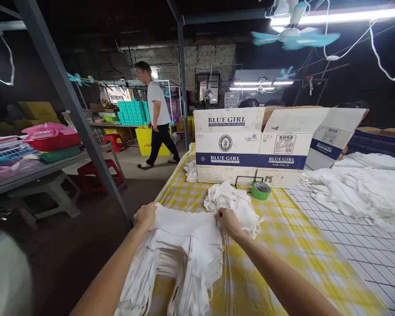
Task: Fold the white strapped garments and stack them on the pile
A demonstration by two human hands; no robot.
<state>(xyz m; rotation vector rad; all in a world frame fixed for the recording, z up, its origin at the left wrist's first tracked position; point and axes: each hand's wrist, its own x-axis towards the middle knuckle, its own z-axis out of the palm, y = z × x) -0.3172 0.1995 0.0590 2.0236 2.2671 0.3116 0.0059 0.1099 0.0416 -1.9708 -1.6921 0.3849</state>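
A white cloth piece (184, 245) with several loose strips hanging toward me lies on the yellow checked table cover (283, 237). My left hand (145, 216) grips its far left corner with curled fingers. My right hand (227, 219) pinches its far right corner. Just beyond my right hand sits a crumpled heap of white cloth (233, 202). A green tape roll (261, 190) lies behind that heap.
An open Blue Girl carton (250, 145) stands at the far side of the table. A large pile of white cloth (358, 188) covers the grid-patterned right side. A person in a white shirt (158, 118) walks in the aisle. Shelving with coloured baskets (52, 145) and red stools stands left.
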